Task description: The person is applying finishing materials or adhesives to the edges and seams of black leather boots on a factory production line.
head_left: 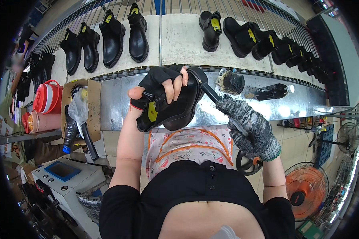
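Observation:
My left hand, in a black fingerless glove, grips a black ankle boot with a yellow tag, held above the metal bench. My right hand, in a grey knitted glove, holds a dark-handled brush whose end rests against the boot near its sole. A dirty brush or sponge and a dark bottle lie on the bench just beyond.
Several black boots stand in a row on the conveyor behind the bench. A cardboard box with a plastic bag, a red jug, a white machine and an orange fan surround me.

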`<state>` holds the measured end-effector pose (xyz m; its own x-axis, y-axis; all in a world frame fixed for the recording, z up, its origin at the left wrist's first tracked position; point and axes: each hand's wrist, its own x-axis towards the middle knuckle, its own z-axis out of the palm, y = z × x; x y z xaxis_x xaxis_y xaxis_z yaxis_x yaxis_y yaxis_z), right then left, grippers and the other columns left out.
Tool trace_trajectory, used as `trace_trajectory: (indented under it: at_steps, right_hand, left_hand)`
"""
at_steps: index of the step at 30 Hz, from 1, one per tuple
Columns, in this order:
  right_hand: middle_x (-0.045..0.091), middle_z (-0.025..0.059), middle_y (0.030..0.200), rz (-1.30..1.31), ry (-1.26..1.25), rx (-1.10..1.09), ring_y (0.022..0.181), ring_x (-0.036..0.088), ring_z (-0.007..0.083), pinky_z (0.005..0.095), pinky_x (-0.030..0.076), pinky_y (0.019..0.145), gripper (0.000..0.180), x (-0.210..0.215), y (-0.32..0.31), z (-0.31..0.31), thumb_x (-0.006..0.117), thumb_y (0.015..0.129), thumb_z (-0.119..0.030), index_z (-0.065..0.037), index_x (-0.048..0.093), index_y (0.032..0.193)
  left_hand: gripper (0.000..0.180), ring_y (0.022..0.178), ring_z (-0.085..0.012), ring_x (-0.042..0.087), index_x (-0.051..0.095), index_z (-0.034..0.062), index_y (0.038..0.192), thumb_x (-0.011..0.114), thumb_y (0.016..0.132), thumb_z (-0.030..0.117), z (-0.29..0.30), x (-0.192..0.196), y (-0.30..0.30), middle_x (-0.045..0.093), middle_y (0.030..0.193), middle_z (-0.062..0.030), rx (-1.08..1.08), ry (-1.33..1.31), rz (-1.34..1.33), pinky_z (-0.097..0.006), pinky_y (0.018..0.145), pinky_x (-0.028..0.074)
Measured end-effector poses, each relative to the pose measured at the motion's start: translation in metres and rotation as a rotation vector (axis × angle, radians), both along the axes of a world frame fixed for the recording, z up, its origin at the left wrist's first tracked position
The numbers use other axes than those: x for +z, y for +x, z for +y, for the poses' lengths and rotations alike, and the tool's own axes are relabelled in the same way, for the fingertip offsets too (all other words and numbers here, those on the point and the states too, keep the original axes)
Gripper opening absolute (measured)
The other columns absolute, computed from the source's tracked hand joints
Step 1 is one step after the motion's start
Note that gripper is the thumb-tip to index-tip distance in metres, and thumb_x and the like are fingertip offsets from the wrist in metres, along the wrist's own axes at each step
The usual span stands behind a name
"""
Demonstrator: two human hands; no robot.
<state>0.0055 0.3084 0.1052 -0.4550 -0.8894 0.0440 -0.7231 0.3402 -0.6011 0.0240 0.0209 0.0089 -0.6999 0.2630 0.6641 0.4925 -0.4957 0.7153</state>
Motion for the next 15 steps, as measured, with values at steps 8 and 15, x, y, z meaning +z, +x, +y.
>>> trace_trajectory:
  at_steps: [8, 15]
  right_hand:
    - [0.057, 0.0124, 0.120, -0.094, -0.011, -0.002, 0.108, 0.056, 0.0313, 0.0377, 0.044, 0.095, 0.054, 0.003, -0.008, -0.002, 0.059, 0.074, -0.006, -0.013, 0.052, 0.126]
    - [0.063, 0.0106, 0.110, -0.471, -0.083, -0.129, 0.101, 0.061, 0.0281, 0.0349, 0.046, 0.088, 0.046, 0.014, -0.015, -0.003, 0.064, 0.077, -0.028, -0.009, 0.057, 0.119]
  left_hand:
    - [0.092, 0.060, -0.0168, 0.045, 0.055, 0.0054, 0.049, 0.034, 0.053, 0.095, 0.001, -0.003, -0.005, 0.053, 0.054, -0.0052, -0.018, 0.003, 0.037, -0.032, 0.082, 0.033]
    - [0.091, 0.064, -0.0173, 0.045, 0.054, 0.0058, 0.049, 0.033, 0.054, 0.095, -0.001, -0.001, -0.003, 0.053, 0.055, -0.0050, 0.030, -0.010, -0.002, -0.032, 0.084, 0.032]
